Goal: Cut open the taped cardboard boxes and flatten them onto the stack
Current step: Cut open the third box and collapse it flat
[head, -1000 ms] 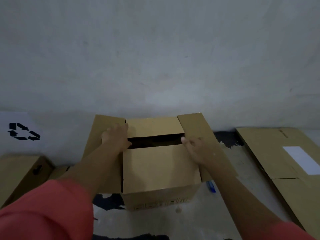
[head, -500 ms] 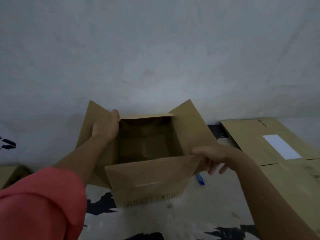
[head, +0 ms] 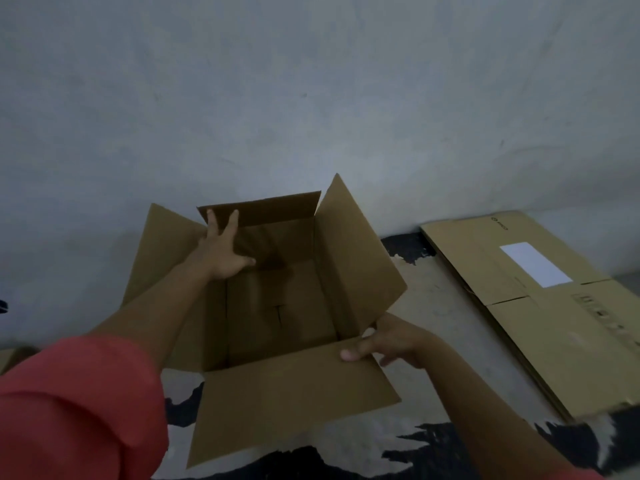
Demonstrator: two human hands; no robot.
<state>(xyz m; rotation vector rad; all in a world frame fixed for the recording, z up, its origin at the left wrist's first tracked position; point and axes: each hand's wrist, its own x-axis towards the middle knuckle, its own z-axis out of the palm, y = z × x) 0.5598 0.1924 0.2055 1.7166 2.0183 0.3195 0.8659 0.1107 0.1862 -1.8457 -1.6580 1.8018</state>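
Head view: one open box (head: 277,306), two hands, one flattened stack (head: 540,306).

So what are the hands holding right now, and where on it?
The right hand pinches the near flap's corner of the open cardboard box. The left hand reaches inside with spread fingers, gripping nothing.

Open box (head: 277,306) sits before the wall (head: 311,98), flattened stack (head: 554,313) to its right.

Wall (head: 311,81): grey-blue, plain, faintly scuffed.
Floor (head: 436,306): pale, worn, black patches showing through.
Light: dim.
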